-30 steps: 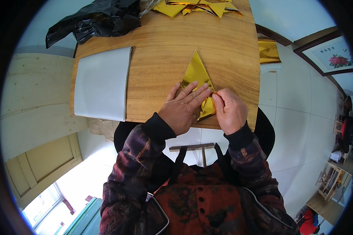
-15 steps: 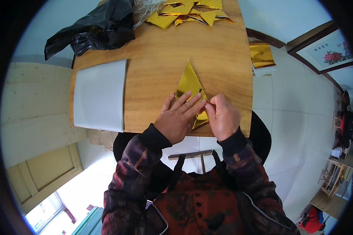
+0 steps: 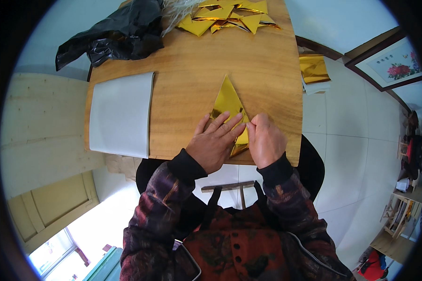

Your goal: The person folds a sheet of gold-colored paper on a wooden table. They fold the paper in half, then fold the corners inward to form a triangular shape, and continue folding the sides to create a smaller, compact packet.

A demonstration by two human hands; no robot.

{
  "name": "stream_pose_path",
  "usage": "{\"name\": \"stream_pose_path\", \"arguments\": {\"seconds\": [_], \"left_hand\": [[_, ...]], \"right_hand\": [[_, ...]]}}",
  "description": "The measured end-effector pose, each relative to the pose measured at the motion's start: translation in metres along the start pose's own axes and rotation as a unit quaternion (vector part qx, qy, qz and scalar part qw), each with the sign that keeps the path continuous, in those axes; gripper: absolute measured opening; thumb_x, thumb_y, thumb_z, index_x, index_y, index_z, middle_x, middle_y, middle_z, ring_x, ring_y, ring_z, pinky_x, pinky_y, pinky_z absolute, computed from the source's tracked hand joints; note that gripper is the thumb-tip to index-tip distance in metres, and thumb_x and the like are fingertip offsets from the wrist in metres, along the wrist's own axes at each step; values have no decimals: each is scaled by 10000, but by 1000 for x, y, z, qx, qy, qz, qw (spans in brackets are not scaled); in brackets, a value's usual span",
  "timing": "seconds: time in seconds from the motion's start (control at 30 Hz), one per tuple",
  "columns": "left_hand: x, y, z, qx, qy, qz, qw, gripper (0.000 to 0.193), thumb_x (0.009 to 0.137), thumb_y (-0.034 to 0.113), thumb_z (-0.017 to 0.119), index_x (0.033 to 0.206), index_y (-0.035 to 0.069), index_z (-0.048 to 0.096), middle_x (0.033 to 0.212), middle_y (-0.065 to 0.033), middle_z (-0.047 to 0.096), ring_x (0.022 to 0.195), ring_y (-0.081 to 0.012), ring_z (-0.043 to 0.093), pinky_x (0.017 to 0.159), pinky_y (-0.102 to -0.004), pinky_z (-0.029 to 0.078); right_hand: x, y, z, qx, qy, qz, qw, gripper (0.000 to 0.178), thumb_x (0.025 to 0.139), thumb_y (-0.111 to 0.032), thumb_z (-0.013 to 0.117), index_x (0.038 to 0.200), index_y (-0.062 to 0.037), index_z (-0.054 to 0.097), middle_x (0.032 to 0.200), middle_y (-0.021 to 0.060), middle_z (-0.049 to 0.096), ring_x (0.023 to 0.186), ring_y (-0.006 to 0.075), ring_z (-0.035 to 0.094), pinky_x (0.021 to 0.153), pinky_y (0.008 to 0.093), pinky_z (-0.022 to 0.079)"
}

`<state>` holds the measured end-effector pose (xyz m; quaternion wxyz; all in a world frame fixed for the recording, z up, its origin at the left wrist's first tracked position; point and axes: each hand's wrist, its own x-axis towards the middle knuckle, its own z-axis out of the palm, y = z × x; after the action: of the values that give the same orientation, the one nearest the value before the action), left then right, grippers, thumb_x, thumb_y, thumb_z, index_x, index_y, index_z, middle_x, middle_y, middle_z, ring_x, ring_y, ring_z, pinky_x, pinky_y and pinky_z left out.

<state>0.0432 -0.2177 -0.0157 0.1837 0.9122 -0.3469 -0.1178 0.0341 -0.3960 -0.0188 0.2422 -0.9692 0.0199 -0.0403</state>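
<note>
A shiny gold foil paper, folded to a tall pointed shape, lies on the wooden table near its front edge. My left hand rests flat across the paper's middle, fingers spread and holding it down. At the paper's right edge my right hand is closed, its thumb and bent fingers pressed against the edge. Whether a bit of foil is pinched inside those fingers is hidden. The lower part of the paper shows between the two hands.
Several folded gold pieces are heaped at the table's far end, beside clear plastic strands and a black plastic bag. A stack of white sheets lies at left. More gold foil sheets sit beyond the right edge.
The right hand has shifted very slightly along the paper's right edge. My left hand stays in place on the gold paper.
</note>
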Motion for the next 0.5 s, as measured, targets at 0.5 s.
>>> {"name": "stream_pose_path", "arguments": {"seconds": [0.5], "left_hand": [[0,-2,7,28,33,-2,999,518,971,195,507,1481,161,418,1584,-18,343,1467,-241,297,1184,-522,176]], "right_hand": [[-16,19,-12,248,-20,-6,968,80,887,-34,639,916,-57,567,817,144,627,733,337,628,641,404,490]]}}
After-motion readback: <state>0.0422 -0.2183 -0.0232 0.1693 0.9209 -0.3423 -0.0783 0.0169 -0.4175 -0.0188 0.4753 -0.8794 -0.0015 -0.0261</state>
